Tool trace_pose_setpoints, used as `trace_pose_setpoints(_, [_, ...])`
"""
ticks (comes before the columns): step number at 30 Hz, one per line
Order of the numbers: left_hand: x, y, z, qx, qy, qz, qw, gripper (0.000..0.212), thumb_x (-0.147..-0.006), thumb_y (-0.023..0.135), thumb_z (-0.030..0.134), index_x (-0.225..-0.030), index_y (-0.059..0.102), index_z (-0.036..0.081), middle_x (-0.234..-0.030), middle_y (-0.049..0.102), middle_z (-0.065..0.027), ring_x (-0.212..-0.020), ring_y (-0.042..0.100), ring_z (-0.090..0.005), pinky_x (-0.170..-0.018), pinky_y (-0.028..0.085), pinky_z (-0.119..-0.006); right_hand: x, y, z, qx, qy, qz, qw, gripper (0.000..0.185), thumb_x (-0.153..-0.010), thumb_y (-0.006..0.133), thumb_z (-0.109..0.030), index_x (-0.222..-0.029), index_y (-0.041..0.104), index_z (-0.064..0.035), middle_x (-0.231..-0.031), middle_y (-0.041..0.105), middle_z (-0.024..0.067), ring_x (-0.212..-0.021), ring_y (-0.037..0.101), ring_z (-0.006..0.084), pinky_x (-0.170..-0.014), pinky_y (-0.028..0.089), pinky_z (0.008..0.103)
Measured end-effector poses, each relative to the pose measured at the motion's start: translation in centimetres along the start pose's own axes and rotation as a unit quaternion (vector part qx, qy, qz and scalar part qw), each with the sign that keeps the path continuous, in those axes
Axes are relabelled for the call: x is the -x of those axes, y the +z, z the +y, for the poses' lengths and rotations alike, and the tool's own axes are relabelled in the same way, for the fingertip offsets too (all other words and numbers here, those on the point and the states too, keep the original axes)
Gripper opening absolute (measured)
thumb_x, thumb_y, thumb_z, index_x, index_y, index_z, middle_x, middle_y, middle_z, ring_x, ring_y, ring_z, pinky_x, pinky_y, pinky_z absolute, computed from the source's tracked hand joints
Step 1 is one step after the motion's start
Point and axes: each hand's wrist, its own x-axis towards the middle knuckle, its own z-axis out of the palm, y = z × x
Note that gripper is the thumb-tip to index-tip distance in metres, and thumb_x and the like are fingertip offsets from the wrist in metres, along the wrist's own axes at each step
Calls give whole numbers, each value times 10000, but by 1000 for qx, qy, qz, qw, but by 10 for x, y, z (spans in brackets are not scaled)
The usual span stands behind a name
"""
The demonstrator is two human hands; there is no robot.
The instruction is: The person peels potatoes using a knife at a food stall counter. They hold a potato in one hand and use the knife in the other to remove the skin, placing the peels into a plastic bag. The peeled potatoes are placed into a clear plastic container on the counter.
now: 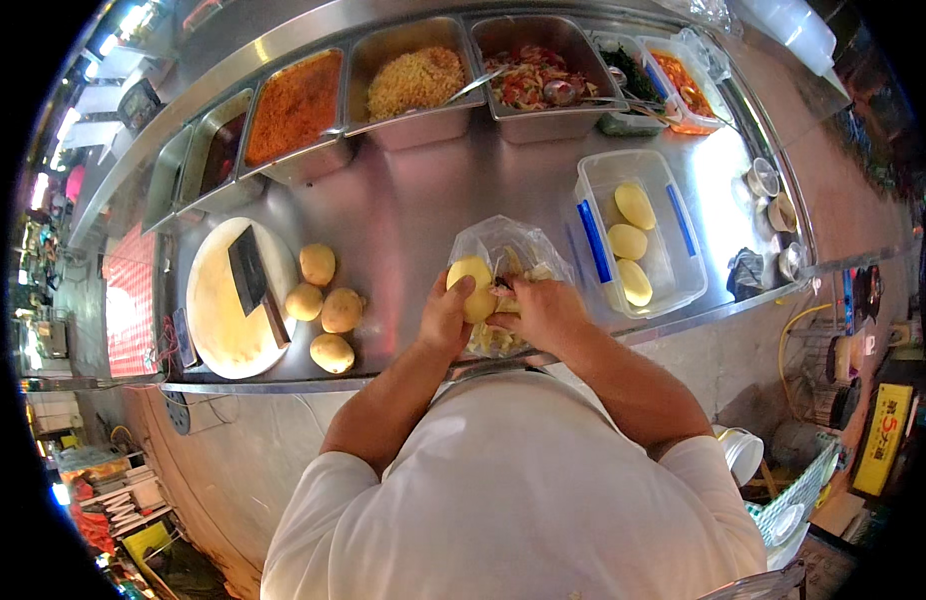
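My left hand [446,315] holds a peeled potato [472,289] over a clear plastic bag [547,244] with pale yellow peelings in it. My right hand [541,309] is close against the potato's right side, its fingers closed on a small tool, probably a peeler, mostly hidden by the fingers. To the right stands a clear plastic box [680,289] with blue clips, in which lie three peeled potatoes [628,241]. Left of my hands, several unpeeled potatoes [341,310] rest on the steel counter.
A round chopping board [207,300] with a cleaver [247,271] on it lies at the left. Along the back stand metal pans [421,133] of food and plastic tubs [680,56], some with spoons. Small bowls [763,177] and a dark crumpled bag [746,274] sit at the right edge.
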Motion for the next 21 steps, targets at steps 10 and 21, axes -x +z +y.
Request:
trace_pose_setpoints(10, [-15,23,3,32,32,148,988,453,-959,589,313,-1306,478,43,-1203,592,-159,-1126,583,-345,-990,479,-487,20,54,2,-135,-55,31,989,471,-866,651,-509,-1028,696,-69,-898,700,205,-894,671,395,-794,524,492])
trace_pose_setpoints(21, [11,2,14,128,-65,-49,988,604,-926,570,526,-1348,492,101,-1285,578,-176,-1232,534,-339,-1046,439,-483,4,-13,25,-114,-78,29,990,804,-698,827,-464,-1316,541,-37,-1028,704,187,-938,688,365,-845,533,449])
